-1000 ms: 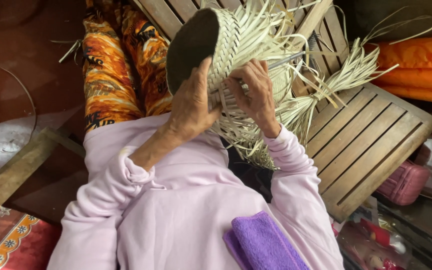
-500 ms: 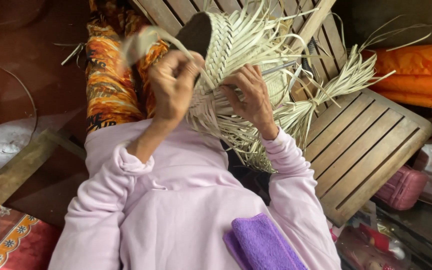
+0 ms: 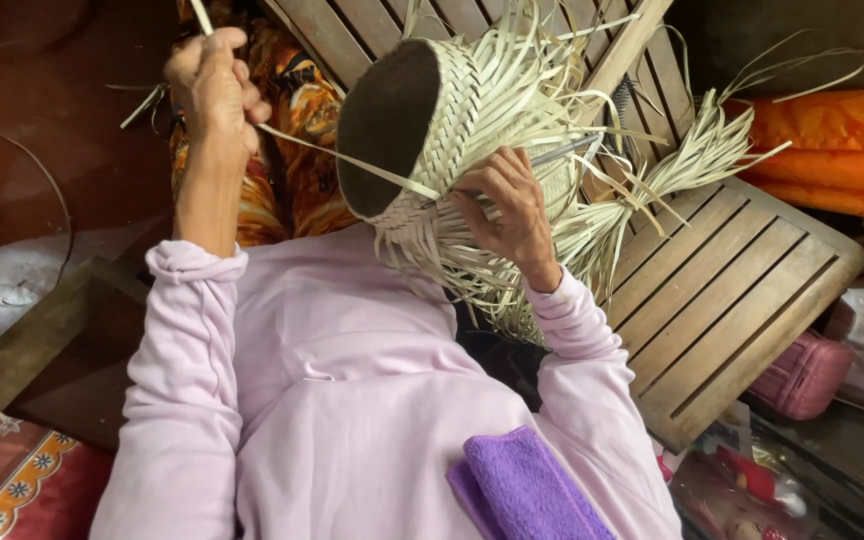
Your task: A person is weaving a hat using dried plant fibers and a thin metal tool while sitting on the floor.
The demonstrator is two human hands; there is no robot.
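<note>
Since a moment ago, our left hand (image 3: 214, 85) has swung out to the upper left, clenched on a pale weaving strip (image 3: 352, 160) drawn taut from the half-woven basket (image 3: 462, 130). Our right hand (image 3: 507, 205) grips the basket's wall, steadying it over our lap. We judge the strand is being tightened; next it needs tucking in.

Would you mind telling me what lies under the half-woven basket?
Under the basket lie a slatted wooden board and patterned orange cloth. Loose strips and the right hand cover whatever is directly beneath.
</note>
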